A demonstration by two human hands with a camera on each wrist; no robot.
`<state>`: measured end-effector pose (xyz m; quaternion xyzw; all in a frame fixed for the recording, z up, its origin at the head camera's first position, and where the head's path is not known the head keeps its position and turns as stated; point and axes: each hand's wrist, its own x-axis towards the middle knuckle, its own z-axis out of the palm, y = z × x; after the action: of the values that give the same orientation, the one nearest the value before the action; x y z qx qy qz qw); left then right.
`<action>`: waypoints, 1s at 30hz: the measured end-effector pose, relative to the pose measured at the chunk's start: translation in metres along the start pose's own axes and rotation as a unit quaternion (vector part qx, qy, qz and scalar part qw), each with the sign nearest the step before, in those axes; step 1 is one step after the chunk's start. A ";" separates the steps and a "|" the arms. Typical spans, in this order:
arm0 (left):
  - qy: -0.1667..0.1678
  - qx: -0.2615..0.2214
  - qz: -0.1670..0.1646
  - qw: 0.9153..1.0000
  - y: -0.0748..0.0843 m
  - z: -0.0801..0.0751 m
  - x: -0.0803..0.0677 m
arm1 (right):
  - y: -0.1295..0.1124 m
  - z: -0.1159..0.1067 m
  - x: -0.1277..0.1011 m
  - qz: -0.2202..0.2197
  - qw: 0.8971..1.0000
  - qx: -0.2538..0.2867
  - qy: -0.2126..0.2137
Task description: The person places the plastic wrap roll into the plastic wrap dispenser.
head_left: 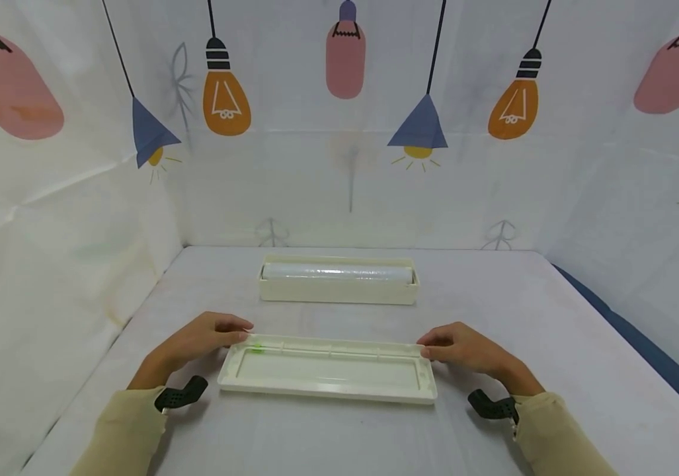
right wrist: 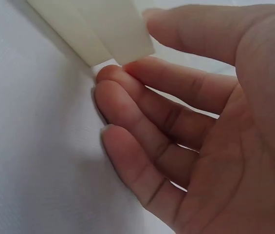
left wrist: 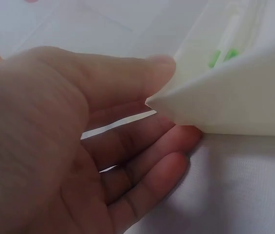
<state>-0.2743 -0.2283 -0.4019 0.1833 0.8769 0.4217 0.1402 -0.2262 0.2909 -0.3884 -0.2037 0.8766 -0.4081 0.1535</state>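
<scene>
A long cream-white plastic lid (head_left: 328, 375) with a raised rim lies inner side up near the front of the table. My left hand (head_left: 205, 336) pinches its far left corner. In the left wrist view the thumb presses on top of the lid's corner (left wrist: 186, 105) and the fingers curve underneath. At the far right corner, my right hand (head_left: 467, 349) grips the lid between thumb and fingers. The right wrist view shows that corner (right wrist: 127, 36) held above the fingertips. Bright green marks (head_left: 258, 348) show at the lid's left end.
Behind the lid stands a matching cream box (head_left: 339, 293), open on top, with a roll of clear film (head_left: 339, 272) inside. The white-covered table (head_left: 339, 436) meets a white sheet printed with lamps (head_left: 291, 185) at the back and sides.
</scene>
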 end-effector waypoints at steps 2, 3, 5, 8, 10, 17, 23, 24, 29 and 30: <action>0.004 0.004 -0.004 1.000 0.001 0.000 0.001 | 0.000 0.000 0.001 0.000 1.000 -0.013 0.010; 0.006 0.004 -0.005 1.000 0.002 0.000 0.001 | -0.001 0.000 0.001 0.000 1.000 -0.017 0.016; 0.010 -0.004 -0.011 1.000 0.005 0.002 0.002 | -0.001 0.001 0.003 0.000 0.999 -0.024 0.030; 0.019 -0.021 -0.017 0.999 0.008 0.004 0.003 | -0.002 0.004 0.005 0.004 0.999 -0.014 0.045; 0.027 -0.032 -0.021 0.999 0.010 0.006 0.003 | -0.002 0.006 0.007 0.010 0.998 -0.007 0.054; 0.054 -0.054 -0.038 0.996 0.008 0.012 0.007 | 0.004 0.015 0.007 0.032 0.995 0.026 0.090; 0.084 -0.056 -0.031 0.994 0.006 0.012 0.009 | 0.003 0.021 0.013 0.055 0.986 0.052 0.150; 0.092 -0.053 -0.032 0.994 0.006 0.013 0.009 | 0.003 0.023 0.015 0.062 0.983 0.061 0.163; 0.125 -0.047 -0.039 0.990 0.012 0.013 0.010 | 0.002 0.028 0.020 0.088 0.966 0.110 0.216; 0.132 -0.050 -0.038 0.989 0.013 0.014 0.010 | 0.002 0.029 0.020 0.093 0.963 0.119 0.223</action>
<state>-0.2754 -0.2067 -0.4006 0.0852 0.8717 0.4801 0.0485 -0.2314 0.2639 -0.4101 -0.0057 0.8486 -0.5288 0.0149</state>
